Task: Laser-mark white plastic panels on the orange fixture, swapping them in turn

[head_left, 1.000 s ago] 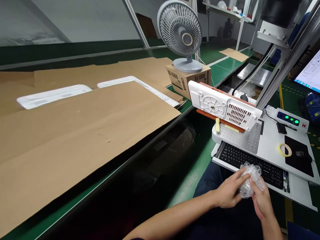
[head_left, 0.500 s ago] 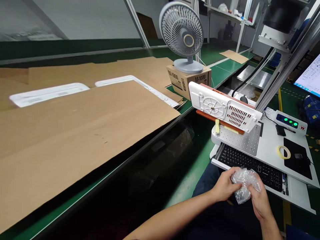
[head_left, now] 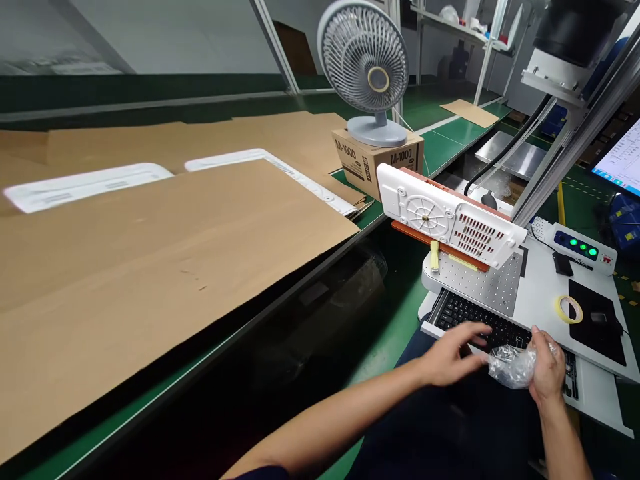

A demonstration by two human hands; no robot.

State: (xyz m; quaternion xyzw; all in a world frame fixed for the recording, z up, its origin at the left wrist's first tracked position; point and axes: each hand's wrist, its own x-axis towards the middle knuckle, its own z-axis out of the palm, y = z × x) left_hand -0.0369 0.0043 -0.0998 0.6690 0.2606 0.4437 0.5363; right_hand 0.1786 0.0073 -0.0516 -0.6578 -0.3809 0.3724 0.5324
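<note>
A crumpled clear plastic bag point(head_left: 513, 367) is gripped in my right hand point(head_left: 547, 367), over the front of the pull-out tray. My left hand point(head_left: 453, 357) has its fingers apart, with the thumb tip close to the bag's left side; whether it touches the plastic I cannot tell. Beneath and behind both hands lies a black keyboard point(head_left: 460, 313). Above it, a white plastic panel point(head_left: 450, 217) with a round pattern and slotted vents stands tilted on an orange-brown holder point(head_left: 435, 239), over a perforated metal plate point(head_left: 493, 287).
Large cardboard sheets point(head_left: 165, 267) cover the bench on the left, with white panels point(head_left: 90, 187) between them. A grey fan point(head_left: 365, 60) stands on a cardboard box point(head_left: 377, 160). A tape roll point(head_left: 569, 309) lies beside a black mouse pad point(head_left: 595, 327). A metal column point(head_left: 565, 133) rises behind the panel.
My left hand has let go of the plastic bag and opened, moving a little left. My right hand has carried the bag slightly to the right.
</note>
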